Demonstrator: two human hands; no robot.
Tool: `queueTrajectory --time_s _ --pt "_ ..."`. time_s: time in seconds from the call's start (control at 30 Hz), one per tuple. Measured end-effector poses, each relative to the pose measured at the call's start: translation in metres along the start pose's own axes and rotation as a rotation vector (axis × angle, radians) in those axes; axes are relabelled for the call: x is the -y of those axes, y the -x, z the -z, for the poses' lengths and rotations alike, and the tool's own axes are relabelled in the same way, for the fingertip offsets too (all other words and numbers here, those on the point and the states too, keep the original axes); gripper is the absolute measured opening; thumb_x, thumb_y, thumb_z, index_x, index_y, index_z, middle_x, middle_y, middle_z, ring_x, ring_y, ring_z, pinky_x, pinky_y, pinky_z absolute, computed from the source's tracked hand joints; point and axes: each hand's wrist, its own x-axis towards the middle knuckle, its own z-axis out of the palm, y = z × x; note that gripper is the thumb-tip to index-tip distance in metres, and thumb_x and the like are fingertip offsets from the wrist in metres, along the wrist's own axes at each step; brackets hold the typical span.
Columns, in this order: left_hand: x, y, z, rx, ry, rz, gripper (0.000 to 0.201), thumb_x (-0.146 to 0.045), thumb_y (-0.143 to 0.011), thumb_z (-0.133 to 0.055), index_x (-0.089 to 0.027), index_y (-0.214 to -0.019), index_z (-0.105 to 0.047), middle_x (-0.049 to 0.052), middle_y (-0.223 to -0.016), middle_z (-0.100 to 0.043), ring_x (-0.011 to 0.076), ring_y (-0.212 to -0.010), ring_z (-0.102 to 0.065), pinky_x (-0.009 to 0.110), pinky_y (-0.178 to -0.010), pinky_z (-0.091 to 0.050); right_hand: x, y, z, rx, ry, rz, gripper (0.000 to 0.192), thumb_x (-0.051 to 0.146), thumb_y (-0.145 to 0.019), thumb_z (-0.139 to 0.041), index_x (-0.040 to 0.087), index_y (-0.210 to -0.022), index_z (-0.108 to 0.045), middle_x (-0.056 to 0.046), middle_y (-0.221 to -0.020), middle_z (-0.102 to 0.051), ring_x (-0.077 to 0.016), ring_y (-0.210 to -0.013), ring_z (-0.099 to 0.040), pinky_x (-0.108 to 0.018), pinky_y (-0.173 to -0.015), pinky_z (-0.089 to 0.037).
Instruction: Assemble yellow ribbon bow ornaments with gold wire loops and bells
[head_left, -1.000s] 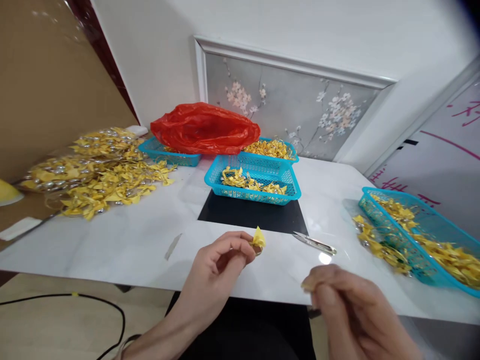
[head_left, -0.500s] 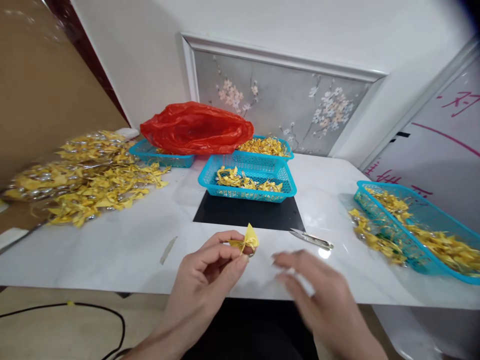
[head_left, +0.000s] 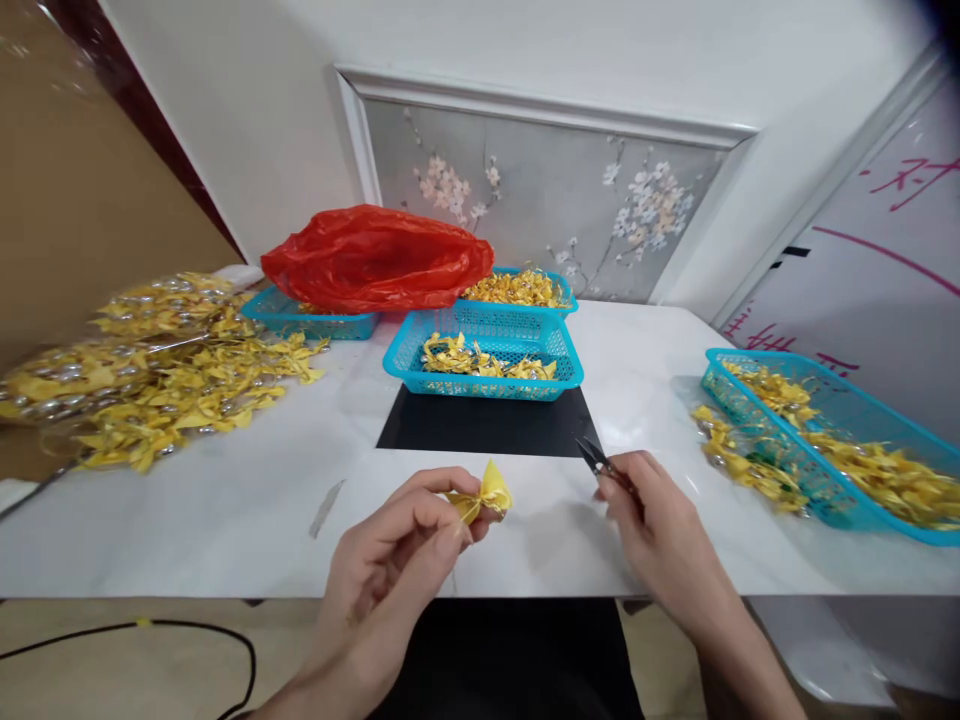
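Yellow ribbon bow (head_left: pixel 480 496) sits pinched in our left hand (head_left: pixel 390 560) over the white marble counter (head_left: pixel 225 500), right hand (head_left: pixel 660 530) closed on the small metal snips (head_left: pixel 596 460), trimming seemingly not begun.

yellow ribbon bow (head_left: pixel 481 497): small, folded, loops fanned up and right, pinched at its knot, held just above the white table's near edge | thread snips (head_left: pixel 598 462): small metal, dark blades pointing up-left, handle hidden in the grip, right of the bow
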Motion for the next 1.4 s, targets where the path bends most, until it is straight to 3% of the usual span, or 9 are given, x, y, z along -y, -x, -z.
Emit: queueTrajectory --time_s 0.1,0.17,0.27,0.33,0.53,0.7,0.93,1.4 --pt "0.001 0.000 0.001 0.005 -0.051 -0.059 0.021 -0.033 -0.081 -0.074 -0.021 -0.063 -0.072 0.004 -0.103 -0.063 0.0179 -0.088 -0.068 0.024 -0.085 -0.057 0.043 0.022 0.005 0.254 -0.438 -0.021 0.028 0.038 -0.102 -0.033 0.022 -0.101 -0.055 0.004 -0.063 -0.051 -0.0124 -0.053 -0.048 -0.023 -0.053 -0.042" --pt "0.001 0.002 0.000 -0.011 -0.129 -0.135 0.021 -0.031 -0.083 -0.071 -0.022 -0.063 -0.072 0.004 -0.104 -0.064 0.0190 -0.089 -0.068 0.026 -0.086 -0.057 0.064 0.030 0.003 0.338 -0.582 -0.049 0.035 0.045 -0.101 -0.037 0.021 -0.088 -0.059 0.003 -0.062 -0.052 -0.0115 -0.051 -0.045 -0.023 -0.049 -0.036" --pt "0.000 0.005 0.000 -0.036 -0.287 -0.254 0.021 -0.023 -0.085 -0.065 -0.024 -0.065 -0.071 0.003 -0.104 -0.065 0.0183 -0.085 -0.069 0.024 -0.081 -0.058 0.079 0.029 -0.006 0.355 -0.669 -0.101 0.049 0.051 -0.100 -0.036 0.019 -0.070 -0.057 0.001 -0.064 -0.054 -0.0115 -0.057 -0.046 -0.024 -0.055 -0.038" --pt "-0.001 0.006 0.001 -0.023 -0.375 -0.321 0.022 -0.018 -0.086 -0.061 -0.026 -0.068 -0.071 0.002 -0.103 -0.066 0.0167 -0.081 -0.070 0.023 -0.077 -0.057 0.080 0.024 -0.012 0.352 -0.688 -0.117 0.051 0.051 -0.101 -0.037 0.018 -0.068 -0.058 0.000 -0.067 -0.055 -0.0120 -0.063 -0.049 -0.023 -0.060 -0.040" --pt "0.000 0.007 0.003 0.002 -0.469 -0.413 0.021 -0.015 -0.085 -0.060 -0.027 -0.071 -0.071 0.005 -0.101 -0.067 0.0190 -0.080 -0.067 0.025 -0.074 -0.055 0.078 0.016 -0.019 0.367 -0.748 -0.067 0.041 0.046 -0.101 -0.040 0.019 -0.093 -0.070 -0.002 -0.078 -0.059 -0.0147 -0.072 -0.053 -0.025 -0.066 -0.043" --pt "-0.001 0.009 0.000 -0.019 -0.487 -0.348 0.018 -0.023 -0.083 -0.064 -0.025 -0.066 -0.071 0.008 -0.096 -0.068 0.0189 -0.068 -0.063 0.029 -0.070 -0.055 0.080 0.015 -0.020 0.373 -0.766 -0.060 0.039 0.045 -0.100 -0.043 0.018 -0.092 -0.070 -0.001 -0.077 -0.056 -0.0153 -0.072 -0.051 -0.027 -0.071 -0.045" --pt "-0.001 0.009 0.004 0.050 -0.511 -0.408 0.021 -0.018 -0.086 -0.058 -0.025 -0.069 -0.068 0.005 -0.096 -0.066 0.0149 -0.063 -0.060 0.026 -0.069 -0.054 0.082 0.014 -0.021 0.368 -0.810 -0.058 0.038 0.045 -0.099 -0.043 0.018 -0.096 -0.069 0.000 -0.074 -0.051 -0.0148 -0.069 -0.047 -0.030 -0.078 -0.047" --pt "0.000 0.008 0.005 0.081 -0.531 -0.443 0.022 -0.014 -0.086 -0.056 -0.026 -0.072 -0.068 0.004 -0.097 -0.066 0.0167 -0.075 -0.065 0.023 -0.068 -0.051 0.078 0.013 -0.023 0.380 -0.857 -0.083 0.035 0.044 -0.099 -0.044 0.018 -0.088 -0.066 -0.001 -0.079 -0.056 -0.0154 -0.074 -0.050 -0.028 -0.074 -0.044"
